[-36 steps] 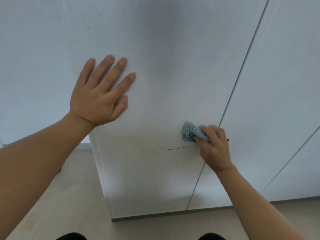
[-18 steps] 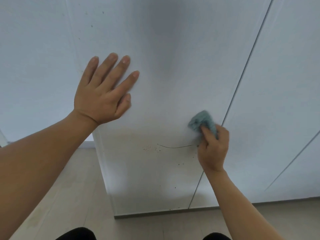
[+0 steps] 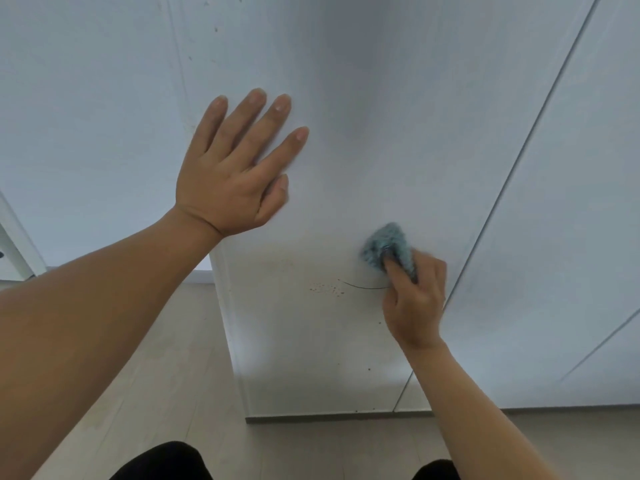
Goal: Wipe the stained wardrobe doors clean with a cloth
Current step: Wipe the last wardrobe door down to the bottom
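Note:
A white wardrobe door (image 3: 363, 140) fills the middle of the view. My left hand (image 3: 235, 174) lies flat on it with fingers spread. My right hand (image 3: 415, 299) grips a small blue-grey cloth (image 3: 388, 245) and presses it against the door near its right edge. Just left of that hand, a thin dark curved line (image 3: 363, 286) and a patch of brown specks (image 3: 325, 289) mark the door. Smaller dark dots (image 3: 369, 368) sit lower down.
A second white door (image 3: 554, 237) adjoins on the right, split by a narrow gap. A pale wall (image 3: 86, 133) is to the left. Light wooden floor (image 3: 156, 375) runs below, and dark clothing at my knees (image 3: 162, 462) shows at the bottom edge.
My right hand with the cloth has shifted up and down a little on the door beside the dark line. My left hand stays flat on the door.

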Motion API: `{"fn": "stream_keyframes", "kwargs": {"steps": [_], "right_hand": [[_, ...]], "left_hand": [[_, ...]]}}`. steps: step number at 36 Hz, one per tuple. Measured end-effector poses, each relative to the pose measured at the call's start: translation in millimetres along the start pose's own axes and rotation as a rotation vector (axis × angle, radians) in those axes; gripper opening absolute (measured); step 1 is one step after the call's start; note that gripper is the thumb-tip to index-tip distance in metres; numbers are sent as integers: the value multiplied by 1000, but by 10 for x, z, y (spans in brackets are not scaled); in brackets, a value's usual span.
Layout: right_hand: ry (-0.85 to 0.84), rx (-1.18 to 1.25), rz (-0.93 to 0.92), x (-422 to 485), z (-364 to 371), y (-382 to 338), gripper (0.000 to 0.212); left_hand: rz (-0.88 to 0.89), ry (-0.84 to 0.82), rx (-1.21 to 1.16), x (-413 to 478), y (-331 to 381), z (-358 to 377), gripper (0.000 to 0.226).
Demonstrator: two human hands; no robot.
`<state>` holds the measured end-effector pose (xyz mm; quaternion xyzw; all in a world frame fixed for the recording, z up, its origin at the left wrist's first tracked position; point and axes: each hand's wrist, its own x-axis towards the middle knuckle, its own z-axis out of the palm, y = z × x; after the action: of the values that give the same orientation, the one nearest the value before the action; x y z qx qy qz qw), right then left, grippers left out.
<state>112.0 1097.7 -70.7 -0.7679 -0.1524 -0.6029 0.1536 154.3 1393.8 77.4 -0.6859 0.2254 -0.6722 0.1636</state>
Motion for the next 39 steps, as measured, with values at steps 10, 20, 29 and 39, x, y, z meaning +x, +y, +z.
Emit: {"fn": "stream_keyframes", "kwargs": {"steps": [10, 20, 29, 39], "right_hand": [[221, 118, 77, 493, -23, -355, 21], [-111, 149, -369, 31, 249, -274, 10], [52, 109, -9, 371, 125, -383, 19], [-188, 138, -257, -182, 368, -753, 26]], "left_hand": [[-2, 1, -1, -2, 6, 0, 66], [-12, 6, 3, -10, 10, -19, 65], [-14, -4, -3, 0, 16, -25, 63], [-30, 12, -16, 1, 17, -36, 62]]}}
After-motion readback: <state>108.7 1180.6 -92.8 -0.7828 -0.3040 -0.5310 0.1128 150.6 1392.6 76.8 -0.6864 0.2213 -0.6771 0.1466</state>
